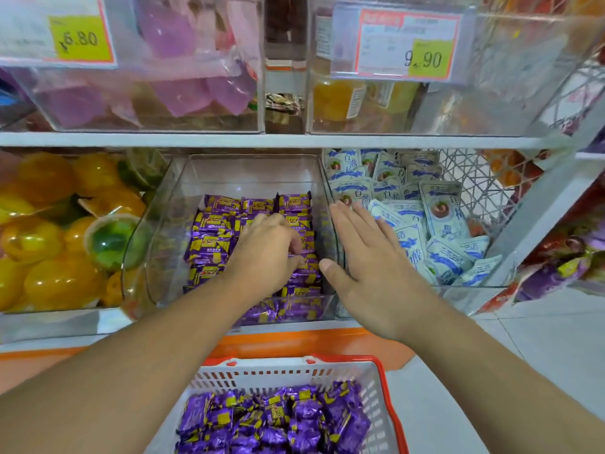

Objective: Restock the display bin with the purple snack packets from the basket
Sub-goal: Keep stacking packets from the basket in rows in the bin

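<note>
Shelf (294, 140) overhung the clear bin (170, 204); left hand (265, 253) curled onto purple packets (212, 237) inside, right hand (366, 257) flat against its right wall, blue-white sachets (442, 231) beyond.

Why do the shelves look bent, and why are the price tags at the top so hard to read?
Head view: the wide-angle lens bows the shelf edge and stretches both arms toward the corners. The price tags sit behind soft, glary clear plastic, so only the big numbers read. The purple snack packets in the display bin look sharper; the left hand is slightly blurred.

Left hand (265, 253) among purple packets (209, 244)
</note>
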`<state>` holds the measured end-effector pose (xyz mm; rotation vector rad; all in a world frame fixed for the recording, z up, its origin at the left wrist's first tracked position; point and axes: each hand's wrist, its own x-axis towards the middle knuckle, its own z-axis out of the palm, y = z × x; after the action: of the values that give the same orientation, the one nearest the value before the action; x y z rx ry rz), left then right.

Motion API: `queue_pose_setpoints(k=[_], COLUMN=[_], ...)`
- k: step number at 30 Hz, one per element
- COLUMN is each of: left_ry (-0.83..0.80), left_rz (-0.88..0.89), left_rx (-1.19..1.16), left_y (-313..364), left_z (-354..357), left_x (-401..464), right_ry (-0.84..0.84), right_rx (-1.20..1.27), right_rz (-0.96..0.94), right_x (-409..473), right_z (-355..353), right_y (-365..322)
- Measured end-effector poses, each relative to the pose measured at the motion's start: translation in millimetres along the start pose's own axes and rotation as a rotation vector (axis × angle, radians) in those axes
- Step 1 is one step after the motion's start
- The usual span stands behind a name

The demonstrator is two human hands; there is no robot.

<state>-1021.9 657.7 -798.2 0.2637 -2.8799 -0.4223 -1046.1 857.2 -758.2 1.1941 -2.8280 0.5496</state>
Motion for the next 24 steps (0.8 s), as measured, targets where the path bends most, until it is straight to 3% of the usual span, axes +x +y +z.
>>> queue_pose_setpoints(k=[13, 19, 22, 24], left_ry=[0.039, 0.188, 0.187, 0.098], left_rz=[0.014, 0.02, 0.014, -0.055], left_rx=[-0.091, -0.272, -0.338, -0.308], left_y=[-11, -10, -23, -40], left_z=[-14, -46, -40, -24], left_x=[-19, -112, -169, -202], right_ry=[0.016, 0.335, 0.209, 0.047], right_rx=[0.058, 0.158, 0.196, 0.205], right_rz=[-0.029, -0.183, -0.242, -0.236], right_x=[-2, -20, -36, -50], right_z=[-1, -10, 4, 32], right_y=[0, -21, -36, -44])
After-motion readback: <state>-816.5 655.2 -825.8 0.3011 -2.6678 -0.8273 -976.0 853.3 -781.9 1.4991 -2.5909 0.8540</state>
